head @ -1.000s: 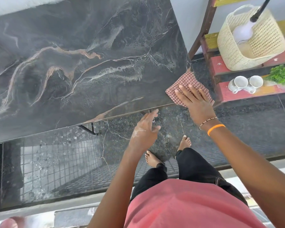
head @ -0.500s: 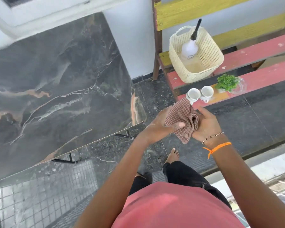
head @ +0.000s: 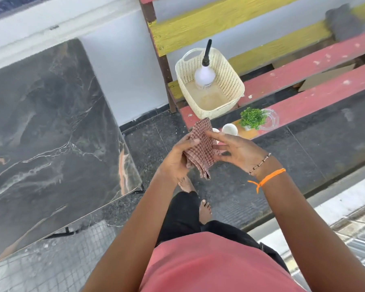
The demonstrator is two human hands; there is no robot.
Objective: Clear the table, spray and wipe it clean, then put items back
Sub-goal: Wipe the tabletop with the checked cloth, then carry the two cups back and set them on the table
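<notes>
Right of the marble counter (head: 51,127), a checked cloth (head: 201,148) hangs between both hands: left hand (head: 177,161) pinches its near-left side, right hand's (head: 238,150) grip spread, fingertips touching.

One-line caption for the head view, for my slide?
Both hands fold the checked cloth beside the wiped marble table.

Bare table (head: 51,133); basket (head: 230,81) half free

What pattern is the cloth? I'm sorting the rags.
The cloth is a small red-and-white check, seen in the head view, held between both hands.
</notes>
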